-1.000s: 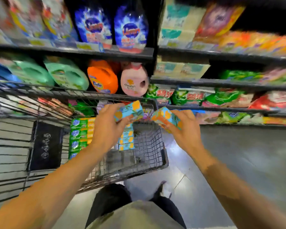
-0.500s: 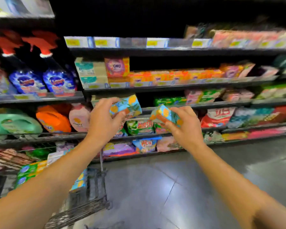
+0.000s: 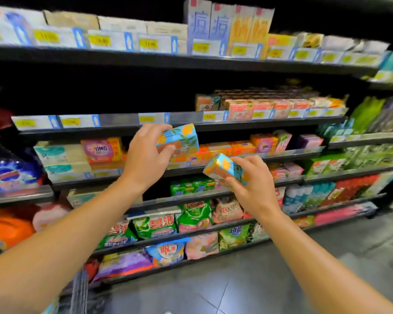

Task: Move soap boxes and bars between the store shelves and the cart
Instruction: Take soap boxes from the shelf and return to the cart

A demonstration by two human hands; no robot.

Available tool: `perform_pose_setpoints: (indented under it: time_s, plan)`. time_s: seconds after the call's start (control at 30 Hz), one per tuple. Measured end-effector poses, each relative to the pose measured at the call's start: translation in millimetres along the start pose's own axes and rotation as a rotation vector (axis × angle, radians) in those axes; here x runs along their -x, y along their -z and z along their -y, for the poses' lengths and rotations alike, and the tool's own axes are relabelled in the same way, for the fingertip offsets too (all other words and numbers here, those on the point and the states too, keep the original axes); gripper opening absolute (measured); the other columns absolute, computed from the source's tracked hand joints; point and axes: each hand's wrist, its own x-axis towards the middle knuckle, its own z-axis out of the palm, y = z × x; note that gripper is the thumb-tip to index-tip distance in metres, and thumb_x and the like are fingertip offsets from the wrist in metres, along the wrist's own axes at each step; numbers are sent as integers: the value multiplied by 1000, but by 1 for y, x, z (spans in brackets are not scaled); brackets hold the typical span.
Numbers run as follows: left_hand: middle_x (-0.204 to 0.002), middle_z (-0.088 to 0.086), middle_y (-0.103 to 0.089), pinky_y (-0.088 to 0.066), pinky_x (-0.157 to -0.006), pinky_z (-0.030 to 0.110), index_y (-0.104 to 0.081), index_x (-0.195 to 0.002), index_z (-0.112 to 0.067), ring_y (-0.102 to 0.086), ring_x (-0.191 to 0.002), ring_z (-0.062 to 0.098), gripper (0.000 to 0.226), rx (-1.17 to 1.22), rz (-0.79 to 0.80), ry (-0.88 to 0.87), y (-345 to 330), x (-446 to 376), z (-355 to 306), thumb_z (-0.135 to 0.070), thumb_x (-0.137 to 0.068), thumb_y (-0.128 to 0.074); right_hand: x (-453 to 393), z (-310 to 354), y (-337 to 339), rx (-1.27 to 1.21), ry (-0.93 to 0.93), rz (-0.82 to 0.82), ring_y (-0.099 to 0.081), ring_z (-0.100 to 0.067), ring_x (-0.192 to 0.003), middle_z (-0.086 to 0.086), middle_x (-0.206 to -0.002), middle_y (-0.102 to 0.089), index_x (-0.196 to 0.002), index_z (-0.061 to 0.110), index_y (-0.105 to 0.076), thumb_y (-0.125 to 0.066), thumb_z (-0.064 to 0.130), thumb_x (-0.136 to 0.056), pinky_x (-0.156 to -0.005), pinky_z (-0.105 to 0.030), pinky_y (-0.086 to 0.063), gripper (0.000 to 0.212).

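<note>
the left hand (image 3: 145, 155) is raised in front of the shelving, its fingers and thumb closed around a small blue cardboard soap box printed with orange fruit and green leaves (image 3: 179, 140); the box sticks out to the right of the fingers, tilted, in the air just below the edge of a dark metal shelf with yellow price tags (image 3: 114, 121). the right hand (image 3: 252, 186) is a little lower and to the right, gripping a second blue-and-orange soap box (image 3: 222, 168) by its lower end, one corner of the box pointing up and left toward the other box — the two boxes are near each other but apart. both bare forearms reach in from the bottom corners of the view.

behind the hands, the shelf level with the boxes carries orange and pink omo-branded packs (image 3: 102, 150) and pale teal-and-cream cartons (image 3: 59, 157). the stretch of shelf above the left hand is dark and bare, while further right it holds a row of small reddish-brown boxes (image 3: 259, 105). lower shelves hold green detergent bags (image 3: 154, 225). a wire shopping cart (image 3: 80, 291) shows only as a blurred edge at the bottom left, on a grey tiled floor (image 3: 236, 279).
</note>
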Motion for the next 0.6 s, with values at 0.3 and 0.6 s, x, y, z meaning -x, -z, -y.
perform_pose_setpoints:
  time_s: [0.3,0.6]
  plan:
    - [-119,10,-57,-38,-93,31,-61,-124,-9,-52,-112,27,37,34,-67,-57,-61,-124,13,-15,-88,-68,-98,-34,-6,82,11,-29,-45,-18,-104,9,-106,-43,-130,17,-62,-76,21,-86,-86,-26,-35,46]
    - [-124,16,-56,-44,-99,38,-59,-130,-14,-54,-115,31,41,10,15,64,-102,-208,51,-21,-90,-67,-162,-55,-37,74,-1,-11,-43,-16,-109,9,-110,-45,-132,20,-60,-73,24,-89,-87,-24,-36,46]
